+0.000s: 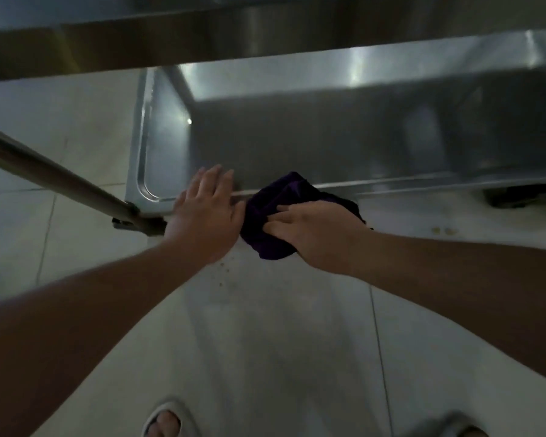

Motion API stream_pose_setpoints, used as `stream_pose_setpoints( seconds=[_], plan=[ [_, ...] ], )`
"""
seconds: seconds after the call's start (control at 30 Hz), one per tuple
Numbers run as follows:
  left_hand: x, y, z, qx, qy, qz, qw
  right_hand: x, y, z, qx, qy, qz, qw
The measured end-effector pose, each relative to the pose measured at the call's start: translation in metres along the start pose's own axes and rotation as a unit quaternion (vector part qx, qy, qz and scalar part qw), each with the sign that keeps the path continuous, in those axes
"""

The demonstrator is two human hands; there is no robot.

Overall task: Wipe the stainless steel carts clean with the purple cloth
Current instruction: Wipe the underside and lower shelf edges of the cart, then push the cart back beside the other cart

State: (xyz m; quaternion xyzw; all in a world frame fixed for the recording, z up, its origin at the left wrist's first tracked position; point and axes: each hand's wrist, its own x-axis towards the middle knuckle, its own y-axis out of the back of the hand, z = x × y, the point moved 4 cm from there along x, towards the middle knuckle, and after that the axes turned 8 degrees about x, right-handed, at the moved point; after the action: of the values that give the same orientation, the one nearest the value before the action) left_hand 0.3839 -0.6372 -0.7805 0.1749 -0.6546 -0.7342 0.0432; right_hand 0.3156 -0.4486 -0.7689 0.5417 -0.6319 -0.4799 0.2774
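Purple cloth (276, 216) half under right hand (312, 234)

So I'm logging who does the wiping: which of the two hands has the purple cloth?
The right hand grips the bunched purple cloth at the lower shelf's front rim; the left hand lies flat there, holding nothing.

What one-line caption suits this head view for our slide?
Right hand wipes the stainless steel cart's lower shelf edge with a crumpled purple cloth; left hand rests flat alongside.
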Motion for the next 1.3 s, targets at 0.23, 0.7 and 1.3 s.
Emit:
stream_pose_setpoints(
  seconds=[0.23, 0.7, 1.3],
  plan=[
    [-0.095, 0.000, 0.070, 0.053, -0.100, -0.185, 0.976, -0.101, -0.029, -0.026, 0.212, -0.221, -0.140, 0.942],
    [-0.208, 0.258, 0.221, 0.114, -0.120, -0.376, 0.912, -0.302, 0.213, -0.133, 0.329, -0.405, -0.180, 0.834],
    [-0.190, 0.650, 0.477, 0.024, -0.114, -0.214, 0.970, -0.532, 0.625, -0.113, 0.332, -0.445, 0.082, 0.828]
  ],
)
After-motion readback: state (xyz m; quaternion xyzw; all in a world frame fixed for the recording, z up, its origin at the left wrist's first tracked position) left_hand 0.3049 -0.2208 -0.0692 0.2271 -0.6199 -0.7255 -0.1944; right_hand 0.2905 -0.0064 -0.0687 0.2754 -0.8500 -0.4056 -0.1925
